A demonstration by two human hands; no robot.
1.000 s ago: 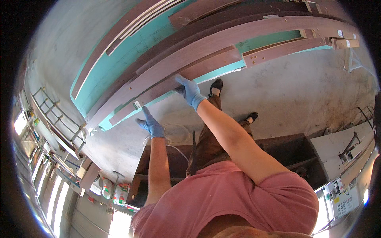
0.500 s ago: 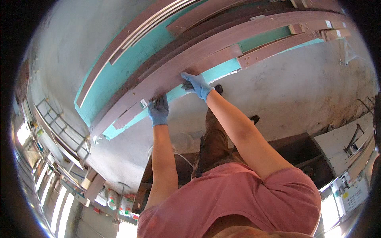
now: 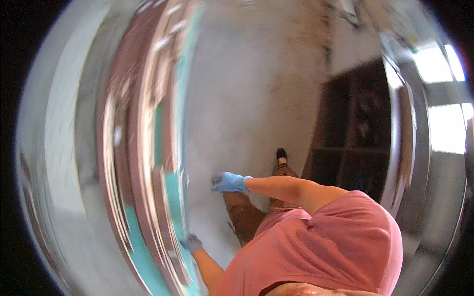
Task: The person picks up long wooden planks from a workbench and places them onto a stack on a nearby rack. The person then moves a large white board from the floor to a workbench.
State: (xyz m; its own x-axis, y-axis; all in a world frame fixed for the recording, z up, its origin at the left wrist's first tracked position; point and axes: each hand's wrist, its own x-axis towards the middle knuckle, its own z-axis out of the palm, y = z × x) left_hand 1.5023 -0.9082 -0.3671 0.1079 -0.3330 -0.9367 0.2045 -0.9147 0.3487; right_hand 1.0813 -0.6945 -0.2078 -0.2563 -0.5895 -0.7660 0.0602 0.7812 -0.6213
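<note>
My left hand (image 3: pixel 192 242), in a blue and grey glove, is low at the edge of a stack of long reddish-brown boards (image 3: pixel 143 143). Blur smears its fingers, and I cannot tell whether it touches the stack. Teal sheets (image 3: pixel 174 197) show beneath and between the boards. My right hand (image 3: pixel 229 182), gloved in blue with dark fingertips, is held out in front of my body above my trouser leg. Its fingers curl inward and nothing shows in them. It is apart from the boards.
Grey concrete floor (image 3: pixel 237 89) runs along the right of the stack. A dark shelf unit (image 3: pixel 353 128) with open compartments stands on the right, bright windows (image 3: pixel 447 128) beyond it. My shoe (image 3: pixel 281 155) shows on the floor.
My view has swung right, so the stack now runs up the left side. My right hand has come off the top board, and my left hand has drawn back to the stack's edge.
</note>
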